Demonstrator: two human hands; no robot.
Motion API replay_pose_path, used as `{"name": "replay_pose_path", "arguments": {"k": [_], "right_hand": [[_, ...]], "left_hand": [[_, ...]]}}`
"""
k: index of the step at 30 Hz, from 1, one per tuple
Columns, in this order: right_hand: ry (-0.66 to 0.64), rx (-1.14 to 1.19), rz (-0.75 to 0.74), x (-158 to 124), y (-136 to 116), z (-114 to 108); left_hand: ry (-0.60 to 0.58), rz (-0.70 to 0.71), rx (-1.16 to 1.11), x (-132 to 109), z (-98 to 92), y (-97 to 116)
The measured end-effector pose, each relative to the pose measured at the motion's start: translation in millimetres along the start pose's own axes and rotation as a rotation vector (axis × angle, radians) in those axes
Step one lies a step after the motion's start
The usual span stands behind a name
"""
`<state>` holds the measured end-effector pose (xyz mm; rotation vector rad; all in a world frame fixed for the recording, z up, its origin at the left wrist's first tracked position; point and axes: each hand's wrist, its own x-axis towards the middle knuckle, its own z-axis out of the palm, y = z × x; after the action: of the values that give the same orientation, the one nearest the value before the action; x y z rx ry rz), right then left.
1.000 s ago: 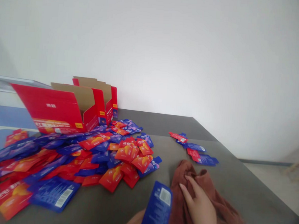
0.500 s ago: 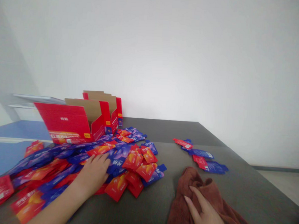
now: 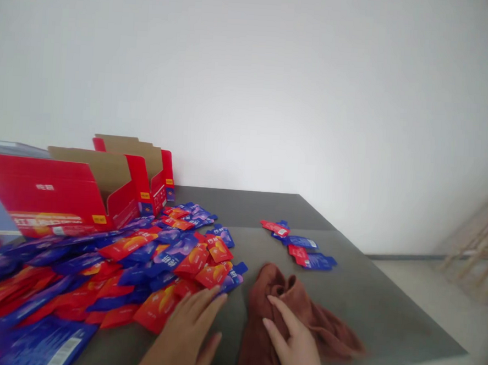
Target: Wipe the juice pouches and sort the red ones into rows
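My left hand (image 3: pixel 191 331) is at the near right edge of a heap of red and blue foil sachets (image 3: pixel 140 259). Its fingers are stretched out, the thumb apart, and nothing shows in its grasp; the fingertips overlap the nearest red sachets in view, and I cannot tell whether they touch. To its right, my right hand (image 3: pixel 294 342) has hold of a crumpled brown cloth (image 3: pixel 268 283), its thumb and forefinger pressed into the folds. The cloth lies on the dark tabletop, its tail spread to the right.
Red cardboard display boxes (image 3: pixel 53 187) with raised brown inner flaps stand behind the heap at left. Several more sachets (image 3: pixel 302 242) lie beyond the cloth on the dark table (image 3: pixel 368 306). A white wall rises behind, and slatted wooden pieces (image 3: pixel 479 252) lean at far right.
My left hand has come off the middle of the heap and moved right, close to the cloth. The view has turned right. My right hand stays on the cloth.
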<state>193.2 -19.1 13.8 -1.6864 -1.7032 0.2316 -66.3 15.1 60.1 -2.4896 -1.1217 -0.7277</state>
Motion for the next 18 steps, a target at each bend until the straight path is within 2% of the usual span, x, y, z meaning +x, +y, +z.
{"name": "replay_pose_path", "arguments": {"k": [2,3,5,7,9,12,16,18], "right_hand": [[0.02,0.061,-0.096,-1.4,-1.4,-11.1],[0.07,0.042,-0.098,0.7,2.2,-20.1],[0.2,-0.084,-0.011,13.6,17.8,-42.5],[0.274,-0.237,0.114,38.1,41.2,-64.3],[0.247,-0.302,0.123,68.5,65.7,-77.1],[0.161,-0.353,0.033,108.3,91.2,-73.8],[0.055,-0.348,-0.074,134.0,97.8,-54.7],[0.046,-0.322,-0.085,138.8,92.7,-54.2]], "left_hand": [[0.094,0.147,-0.031,0.3,28.7,27.0],[0.148,0.209,-0.03,0.5,43.2,39.1],[0.196,0.283,0.006,0.4,67.4,58.6],[0.169,0.314,0.057,-0.5,81.3,70.2],[0.136,0.319,0.085,-1.9,85.5,74.4],[0.137,0.315,0.093,-3.2,83.5,72.7],[0.179,0.296,0.079,-1.8,82.9,70.8],[0.201,0.281,0.056,-0.9,84.3,71.4]]}}
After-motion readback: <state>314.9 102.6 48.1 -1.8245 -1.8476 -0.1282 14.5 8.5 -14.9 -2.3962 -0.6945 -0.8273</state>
